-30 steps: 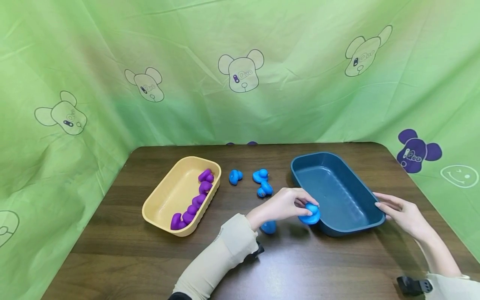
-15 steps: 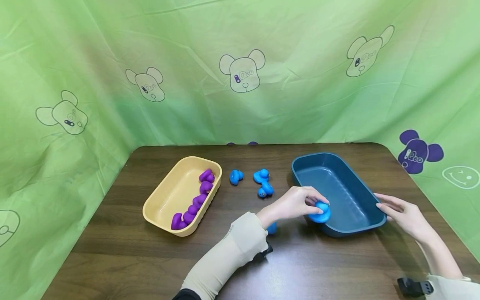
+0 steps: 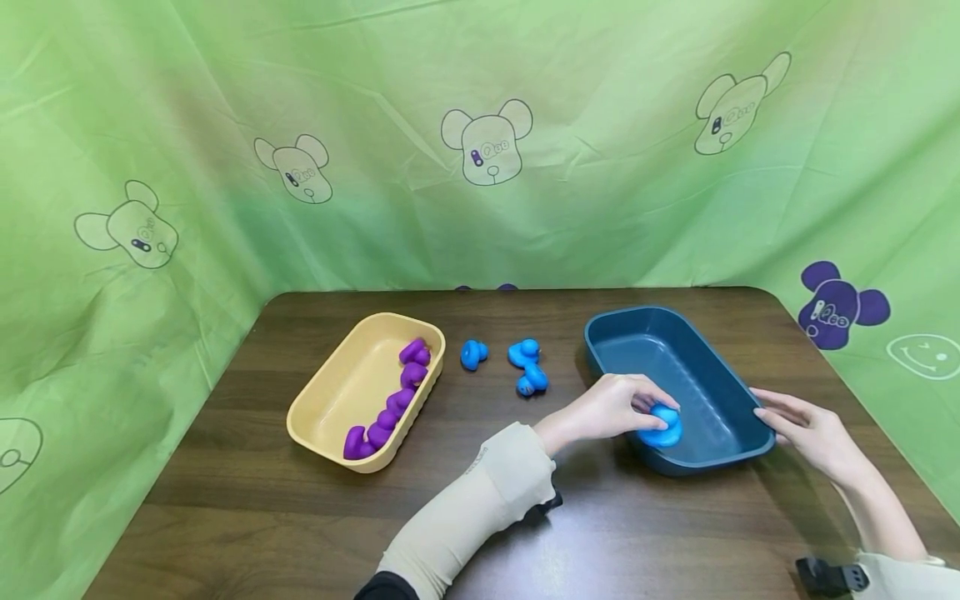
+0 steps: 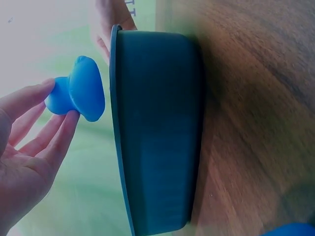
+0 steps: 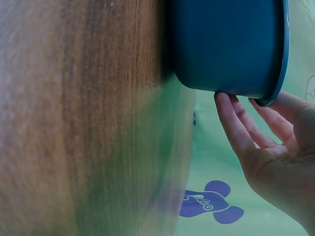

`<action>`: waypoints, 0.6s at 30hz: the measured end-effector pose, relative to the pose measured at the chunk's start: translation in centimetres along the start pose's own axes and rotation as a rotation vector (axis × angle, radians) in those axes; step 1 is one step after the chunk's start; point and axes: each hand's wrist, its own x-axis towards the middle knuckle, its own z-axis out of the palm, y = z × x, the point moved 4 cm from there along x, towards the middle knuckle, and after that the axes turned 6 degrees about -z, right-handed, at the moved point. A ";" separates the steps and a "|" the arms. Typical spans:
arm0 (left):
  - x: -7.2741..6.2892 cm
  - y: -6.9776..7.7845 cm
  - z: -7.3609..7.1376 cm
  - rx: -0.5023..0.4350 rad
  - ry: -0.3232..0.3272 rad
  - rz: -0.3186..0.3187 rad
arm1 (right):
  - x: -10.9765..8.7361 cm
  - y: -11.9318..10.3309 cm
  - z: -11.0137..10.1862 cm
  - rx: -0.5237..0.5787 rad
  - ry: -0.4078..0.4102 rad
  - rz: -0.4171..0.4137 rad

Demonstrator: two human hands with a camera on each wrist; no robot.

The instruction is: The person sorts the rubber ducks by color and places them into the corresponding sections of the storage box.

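A blue rubber duck (image 3: 663,432) is pinched by the head between thumb and fingers of my left hand (image 3: 611,407). It hangs above the near-left rim of the dark blue basin (image 3: 654,358); in the left wrist view the duck (image 4: 86,91) is apart from the basin's rim. My right hand (image 3: 810,429) holds the basin's right side. In the right wrist view its fingers (image 5: 231,120) lie against the outer wall, thumb at the lip. No duck shows on the visible part of the basin's floor.
Several more blue ducks (image 3: 532,379) lie mid-table. Another blue thing (image 4: 293,230) shows low in the left wrist view. A yellow basin (image 3: 337,392) with several purple ducks (image 3: 401,402) stands left. A green patterned cloth (image 3: 360,225) hangs behind the wooden table (image 3: 225,517).
My left hand has moved right with the duck, from beside the basin to over its near-left edge. The blue duck near my left wrist is now hidden in the head view. My right hand stays.
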 end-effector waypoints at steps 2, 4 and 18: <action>0.1 0.1 0.2 0.007 -0.003 0.002 | 0.0 0.1 0.0 -0.004 0.000 -0.002; 0.3 0.2 0.4 0.022 -0.005 0.007 | 0.0 0.1 0.0 0.000 0.003 -0.008; 1.4 0.3 1.4 0.084 -0.016 -0.022 | 0.0 0.5 0.1 -0.003 0.003 -0.005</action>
